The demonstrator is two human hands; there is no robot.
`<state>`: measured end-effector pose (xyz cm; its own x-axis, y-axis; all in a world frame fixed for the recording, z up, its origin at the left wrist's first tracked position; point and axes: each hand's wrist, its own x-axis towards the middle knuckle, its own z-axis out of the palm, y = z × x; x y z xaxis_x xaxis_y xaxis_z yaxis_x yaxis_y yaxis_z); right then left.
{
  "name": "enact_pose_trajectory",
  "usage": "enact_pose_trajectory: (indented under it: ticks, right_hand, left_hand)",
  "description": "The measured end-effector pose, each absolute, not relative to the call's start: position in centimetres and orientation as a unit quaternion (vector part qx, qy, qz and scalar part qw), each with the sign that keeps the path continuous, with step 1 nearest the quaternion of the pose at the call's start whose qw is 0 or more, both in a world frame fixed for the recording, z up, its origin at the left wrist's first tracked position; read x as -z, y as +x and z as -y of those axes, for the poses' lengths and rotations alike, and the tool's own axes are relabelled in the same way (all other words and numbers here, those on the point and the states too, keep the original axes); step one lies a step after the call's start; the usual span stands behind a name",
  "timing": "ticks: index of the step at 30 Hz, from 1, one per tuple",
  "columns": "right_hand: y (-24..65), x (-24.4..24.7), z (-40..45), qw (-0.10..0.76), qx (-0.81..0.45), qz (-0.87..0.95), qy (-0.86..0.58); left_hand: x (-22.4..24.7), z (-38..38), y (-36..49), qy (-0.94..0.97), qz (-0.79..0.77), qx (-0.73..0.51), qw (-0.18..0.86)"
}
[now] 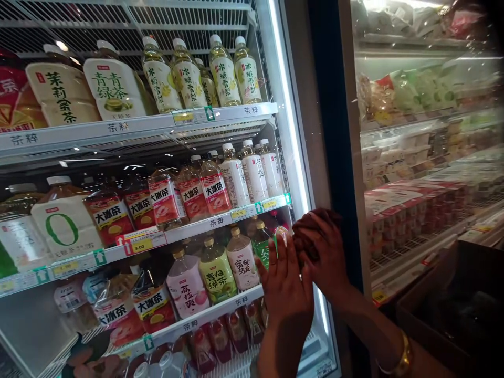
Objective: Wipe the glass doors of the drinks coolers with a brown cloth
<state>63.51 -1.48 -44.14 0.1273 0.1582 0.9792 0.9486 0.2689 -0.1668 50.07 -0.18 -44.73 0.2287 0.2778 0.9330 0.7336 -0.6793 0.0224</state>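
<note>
A lit cooler (23, 325) fills the view from 8 o'clock to 1, slotted white shelves (177, 18) at 11, a bright light strip (284, 63) at 1. Beyond a dark blue post (325, 79), an illuminated second cabinet (374, 130) stands at 3 o'clock.

This is a shop's chilled-goods area — a lit upright cooler (293, 121) holds rows of bottled drinks (241, 260), and yellow price tags (142, 245) line its shelf edges (216, 222). Beside it, another lit display case (413, 44) carries bagged goods (427, 88) and multipacks (413, 202) — all shelved in tiers.
</note>
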Motion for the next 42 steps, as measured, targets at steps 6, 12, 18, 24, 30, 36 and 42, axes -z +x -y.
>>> enact_pose_trajectory:
  ticks: [6, 12, 18, 24, 30, 36, 42]
  right_hand:
    - [66.5, 46.5, 3.0, 0.445, 0.389, 0.676, -0.441]
    - [69.0, 38.9, 1.9, 0.521, 0.374, 0.612, -0.464]
    - [67.9, 38.3, 2.1, 0.463, 0.393, 0.677, -0.416]
    - [70.2, 32.1, 1.1, 0.476, 0.431, 0.634, -0.431]
    - [68.2, 30.4, 0.7, 0.5, 0.423, 0.639, -0.404]
    - [71.6, 30.1, 1.3, 0.428, 0.454, 0.671, -0.401]
    - [68.8, 24.1, 0.5, 0.499, 0.435, 0.622, -0.418]
  left_hand:
    - [43.7, 0.4, 49.3, -0.803, 0.271, 0.45, 0.282]
    - [40.5, -0.1, 50.0, -0.81, 0.239, 0.436, 0.309]
    - [38.1, -0.6, 50.2, -0.803, 0.251, 0.443, 0.31]
    - [34.1, -1.4, 50.0, -0.802, 0.213, 0.438, 0.345]
    - [29.5, -2.5, 50.5, -0.776, 0.226, 0.453, 0.375]
    - [31.3, -2.8, 49.5, -0.786, 0.156, 0.412, 0.433]
    - [31.2, -2.5, 49.5, -0.78, 0.18, 0.432, 0.415]
